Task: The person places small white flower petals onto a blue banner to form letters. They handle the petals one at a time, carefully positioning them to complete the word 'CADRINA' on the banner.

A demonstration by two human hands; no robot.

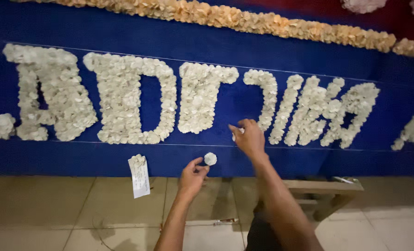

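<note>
Here, your right hand [249, 137] reaches up to the deep blue cloth backdrop [207, 42], fingers bunched and pinched on a small white paper flower [237, 133] pressed against the fabric, just left of the curved white flower-built letter [265, 95]. Your left hand [192, 175] sits lower, thumb and forefinger nearly closed; a round white paper rosette [210, 159] lies on the cloth just past those fingertips, whether touching or apart you cannot tell. Left of the left fingers, a white paper slip [139, 176] hangs off the cloth's lower edge. Right of your forearms stands a low wooden bench [330, 188] on the beige tiled floor [53, 214].
</note>
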